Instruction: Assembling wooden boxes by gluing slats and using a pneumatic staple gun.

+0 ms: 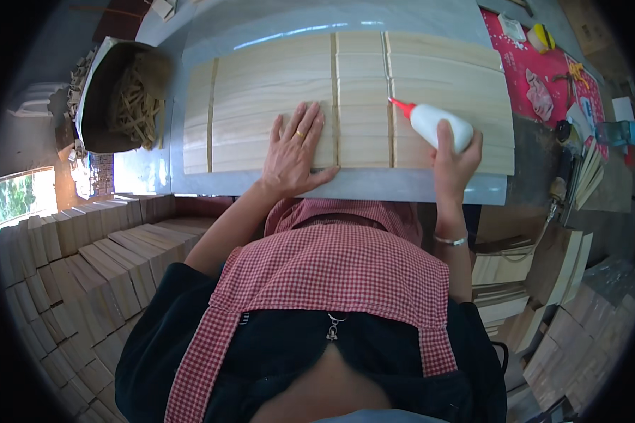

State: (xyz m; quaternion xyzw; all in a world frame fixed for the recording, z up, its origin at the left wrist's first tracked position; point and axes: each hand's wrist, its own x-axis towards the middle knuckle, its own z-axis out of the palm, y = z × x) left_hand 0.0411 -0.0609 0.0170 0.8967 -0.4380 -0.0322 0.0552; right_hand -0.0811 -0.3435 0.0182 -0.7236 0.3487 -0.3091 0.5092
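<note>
Gripping a white glue bottle (441,125) in the right hand (453,158), touching its red nozzle to the rightmost strip (390,106), pressing the open left hand (296,149) flat on the wooden panel (275,84) on the grey counter (261,185); three strips seemingly laid, gluing apparently unfinished.
</note>
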